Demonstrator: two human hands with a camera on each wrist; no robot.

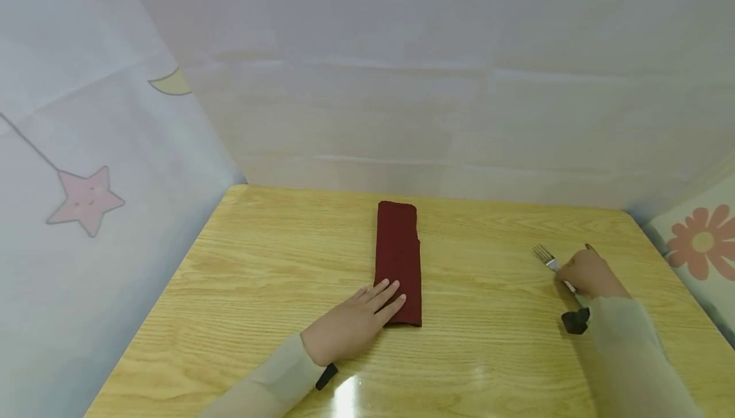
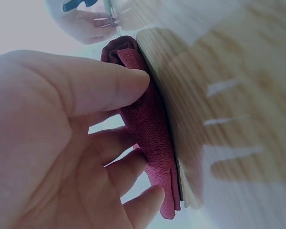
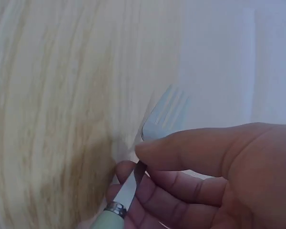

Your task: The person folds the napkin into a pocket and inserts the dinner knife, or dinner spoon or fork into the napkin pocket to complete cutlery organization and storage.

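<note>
My left hand (image 1: 351, 323) lies flat, fingers straight, fingertips resting on the near end of the folded dark red napkin (image 1: 398, 258), pinning it to the wooden surface (image 1: 488, 354); the cloth runs away from that hand toward the far wall. Well off to the right, my right hand (image 1: 588, 272) pinches the fork (image 3: 163, 119) at its neck, thumb over curled fingers, tines pointing away. I judge I'm at the pick-up step. Next calls for carrying the fork leftward toward the napkin.
</note>
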